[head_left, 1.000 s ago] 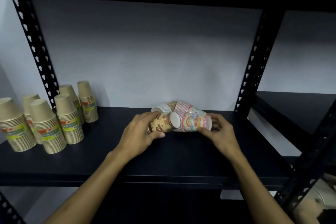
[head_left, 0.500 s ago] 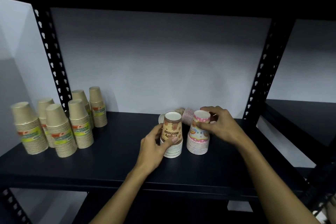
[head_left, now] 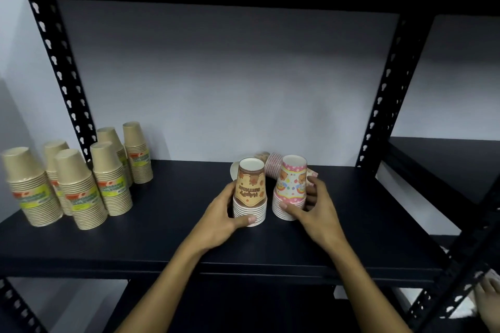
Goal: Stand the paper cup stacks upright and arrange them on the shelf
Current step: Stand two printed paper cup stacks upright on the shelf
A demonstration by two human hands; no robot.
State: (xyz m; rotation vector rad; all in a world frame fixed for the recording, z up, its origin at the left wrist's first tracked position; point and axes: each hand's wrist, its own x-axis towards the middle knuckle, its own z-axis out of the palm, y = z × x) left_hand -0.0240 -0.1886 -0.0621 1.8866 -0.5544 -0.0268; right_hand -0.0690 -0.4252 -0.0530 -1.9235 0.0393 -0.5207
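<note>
Both forearms reach forward over the black metal shelf (head_left: 135,238). The left hand (head_left: 219,220) cups the upright brown printed paper cup stack (head_left: 250,192); the right hand (head_left: 315,208) wraps the upright pink one (head_left: 290,186). Behind them lie toppled pink-striped cups (head_left: 273,165).

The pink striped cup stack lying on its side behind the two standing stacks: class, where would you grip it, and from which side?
Probably around its ribbed middle, from above. The pink striped stack lies tilted behind the brown stack and pink stack, which block a frontal reach; both the left hand and the right hand are occupied.
</note>
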